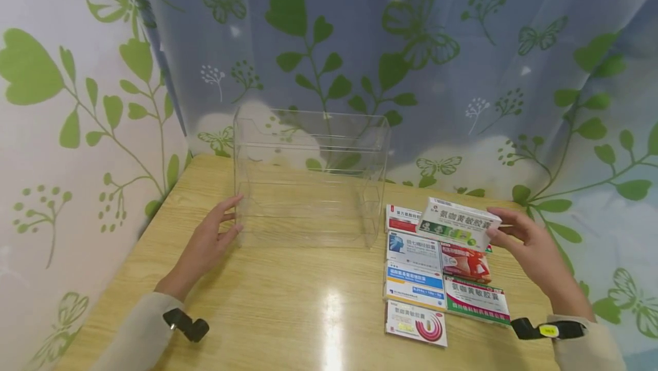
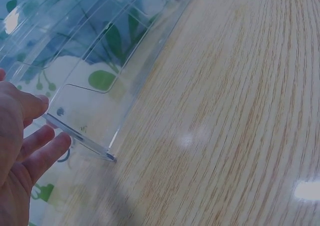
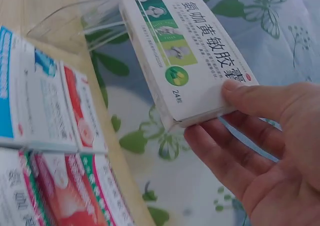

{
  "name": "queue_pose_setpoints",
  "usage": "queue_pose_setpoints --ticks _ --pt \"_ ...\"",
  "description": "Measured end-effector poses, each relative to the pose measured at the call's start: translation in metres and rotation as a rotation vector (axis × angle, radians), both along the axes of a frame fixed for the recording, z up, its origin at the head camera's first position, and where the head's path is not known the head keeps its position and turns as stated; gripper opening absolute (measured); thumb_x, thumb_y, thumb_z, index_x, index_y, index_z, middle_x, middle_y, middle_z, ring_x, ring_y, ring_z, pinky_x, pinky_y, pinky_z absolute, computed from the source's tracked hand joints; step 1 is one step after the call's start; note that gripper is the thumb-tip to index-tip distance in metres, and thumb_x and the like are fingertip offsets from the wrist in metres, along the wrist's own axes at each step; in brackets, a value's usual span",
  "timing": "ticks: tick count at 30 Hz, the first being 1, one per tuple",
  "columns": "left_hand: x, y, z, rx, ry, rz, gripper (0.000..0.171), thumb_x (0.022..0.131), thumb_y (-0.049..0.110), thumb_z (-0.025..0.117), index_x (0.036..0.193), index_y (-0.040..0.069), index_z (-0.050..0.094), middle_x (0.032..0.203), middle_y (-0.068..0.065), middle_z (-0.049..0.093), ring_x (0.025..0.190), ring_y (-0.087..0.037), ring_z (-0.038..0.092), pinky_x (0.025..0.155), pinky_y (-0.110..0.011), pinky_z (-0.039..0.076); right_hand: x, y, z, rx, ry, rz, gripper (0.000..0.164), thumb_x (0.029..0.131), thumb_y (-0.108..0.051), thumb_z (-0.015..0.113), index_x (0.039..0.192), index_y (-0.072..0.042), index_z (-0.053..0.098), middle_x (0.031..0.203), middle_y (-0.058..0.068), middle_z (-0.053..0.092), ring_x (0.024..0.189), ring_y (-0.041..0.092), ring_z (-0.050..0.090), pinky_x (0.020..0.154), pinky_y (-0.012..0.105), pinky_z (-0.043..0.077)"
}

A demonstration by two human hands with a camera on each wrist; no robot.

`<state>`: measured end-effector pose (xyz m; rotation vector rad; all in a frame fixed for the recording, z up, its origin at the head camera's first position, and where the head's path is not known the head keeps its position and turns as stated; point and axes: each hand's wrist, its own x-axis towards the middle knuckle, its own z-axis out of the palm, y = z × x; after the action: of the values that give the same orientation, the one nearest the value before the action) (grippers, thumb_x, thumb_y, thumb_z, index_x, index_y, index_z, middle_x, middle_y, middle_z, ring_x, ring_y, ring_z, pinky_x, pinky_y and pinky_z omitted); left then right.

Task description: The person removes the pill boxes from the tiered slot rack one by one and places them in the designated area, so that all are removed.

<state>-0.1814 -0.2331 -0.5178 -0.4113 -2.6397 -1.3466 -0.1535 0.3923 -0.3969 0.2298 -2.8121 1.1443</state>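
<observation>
In the head view my right hand (image 1: 532, 251) pinches a white and green medicine box (image 1: 457, 222) by its right end, raised above other boxes lying on the table. The right wrist view shows the thumb on the printed front of this medicine box (image 3: 185, 55) and the fingers beneath it. A clear plastic tiered rack (image 1: 313, 188) stands on the table to the left. My left hand (image 1: 213, 240) touches the rack's left side with its fingertips. Seen from the left wrist, the fingers (image 2: 50, 151) are fairly straight beside the rack's side panel (image 2: 85, 116).
Flat medicine boxes lie in two columns right of the rack, among them a blue and white one (image 1: 413, 285), a red one (image 1: 465, 262), a green and white one (image 1: 478, 299) and a pink-ringed one (image 1: 416, 322). A leaf-patterned curtain (image 1: 329, 45) hangs behind the wooden table (image 1: 288, 302).
</observation>
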Motion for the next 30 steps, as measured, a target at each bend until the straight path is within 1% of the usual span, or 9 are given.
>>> queue_pose_setpoints --ticks 4,11,14,16,18,20,22,25,30 --pt "0.000 -0.001 0.000 -0.001 -0.004 0.001 0.067 0.111 0.005 0.062 0.171 0.019 0.034 0.172 -0.025 0.037 0.139 -0.052 0.058 0.098 -0.066 0.063 0.020 0.022 -0.016 -0.018 -0.095 -0.010 0.053 0.112 -0.020 0.065 0.159 -0.002 0.050 0.118 -0.032 0.060 0.101 -0.013 0.067 0.079 0.015 0.063" --pt "-0.001 -0.001 0.001 -0.004 0.005 -0.006 0.066 0.110 0.005 0.063 0.170 0.016 0.035 0.172 -0.025 0.038 0.138 -0.053 0.059 0.097 -0.066 0.063 0.053 0.060 -0.040 -0.098 -0.350 -0.049 0.048 0.113 -0.025 0.063 0.158 -0.010 0.052 0.118 -0.031 0.065 0.103 -0.006 0.071 0.082 0.028 0.068" --pt "-0.001 -0.001 0.001 -0.006 0.000 0.001 0.066 0.110 0.005 0.063 0.170 0.016 0.036 0.172 -0.023 0.038 0.138 -0.052 0.059 0.097 -0.066 0.063 0.063 0.072 -0.048 -0.113 -0.463 -0.073 0.054 0.114 -0.028 0.062 0.160 -0.004 0.048 0.123 -0.018 0.069 0.104 -0.002 0.073 0.085 0.032 0.069" --pt "0.000 0.000 0.002 -0.009 -0.004 0.005 0.066 0.110 0.006 0.063 0.170 0.016 0.036 0.172 -0.023 0.038 0.138 -0.051 0.059 0.097 -0.066 0.063 0.067 0.077 -0.053 -0.107 -0.547 -0.085 0.063 0.114 -0.032 0.061 0.163 0.003 0.041 0.132 -0.001 0.071 0.105 0.000 0.073 0.088 0.035 0.069" --pt "0.000 0.000 0.002 -0.010 -0.011 0.011 0.066 0.111 0.006 0.063 0.170 0.017 0.036 0.173 -0.022 0.038 0.139 -0.051 0.059 0.098 -0.066 0.063 0.070 0.083 -0.058 -0.098 -0.642 -0.084 0.070 0.115 -0.036 0.059 0.165 0.006 0.035 0.143 0.016 0.067 0.107 0.003 0.073 0.090 0.037 0.068" --pt "0.001 0.000 0.003 -0.008 -0.012 0.011 0.066 0.111 0.006 0.063 0.170 0.018 0.035 0.173 -0.023 0.038 0.139 -0.051 0.059 0.098 -0.067 0.063 0.073 0.087 -0.064 -0.085 -0.724 -0.094 0.074 0.114 -0.040 0.059 0.165 0.007 0.034 0.150 0.023 0.063 0.108 0.006 0.073 0.090 0.039 0.068" --pt "0.001 0.001 0.004 -0.004 -0.015 0.008 0.066 0.111 0.006 0.062 0.170 0.018 0.035 0.173 -0.023 0.037 0.139 -0.052 0.058 0.099 -0.067 0.062 0.076 0.090 -0.071 -0.077 -0.783 -0.100 0.075 0.113 -0.042 0.060 0.164 0.007 0.036 0.149 0.024 0.064 0.111 0.012 0.072 0.092 0.042 0.068" --pt "0.001 0.001 0.005 0.001 -0.014 0.002 0.067 0.111 0.005 0.062 0.170 0.017 0.034 0.173 -0.024 0.036 0.140 -0.053 0.058 0.099 -0.068 0.062 0.079 0.092 -0.083 -0.092 -0.853 -0.125 0.076 0.111 -0.044 0.065 0.161 0.008 0.041 0.137 0.015 0.072 0.112 0.020 0.071 0.094 0.044 0.067" --pt "0.001 0.001 0.005 -0.012 -0.021 -0.001 0.068 0.110 0.005 0.063 0.171 0.017 0.033 0.173 -0.023 0.036 0.140 -0.052 0.058 0.099 -0.067 0.062 0.083 0.099 -0.097 -0.185 -0.925 -0.078 0.073 0.112 -0.037 0.065 0.157 0.015 0.040 0.126 0.006 0.075 0.110 0.021 0.073 0.096 0.045 0.067"
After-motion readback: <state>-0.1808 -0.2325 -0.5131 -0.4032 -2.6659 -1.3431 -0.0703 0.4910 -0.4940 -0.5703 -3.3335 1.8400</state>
